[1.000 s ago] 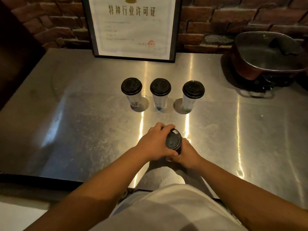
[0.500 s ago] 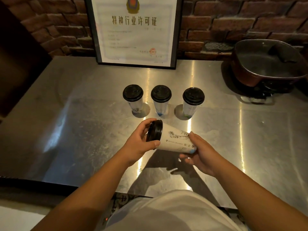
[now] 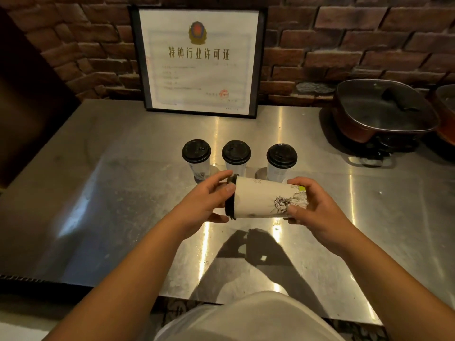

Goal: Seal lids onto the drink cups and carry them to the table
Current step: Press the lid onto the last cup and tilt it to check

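White cup (image 3: 261, 200) lies sideways between both hands' fingers (image 3: 294, 209).

Bare forearms, no sleeves, pale garment (image 3: 248, 318) — whitish-grey

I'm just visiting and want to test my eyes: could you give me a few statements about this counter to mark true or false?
1. The held cup lies sideways between both hands. True.
2. The left hand grips the lid end. True.
3. Two lidded cups stand behind. False: three.
4. The framed certificate lies flat. False: it leans against the brick wall.
5. The pan sits to the right. True.
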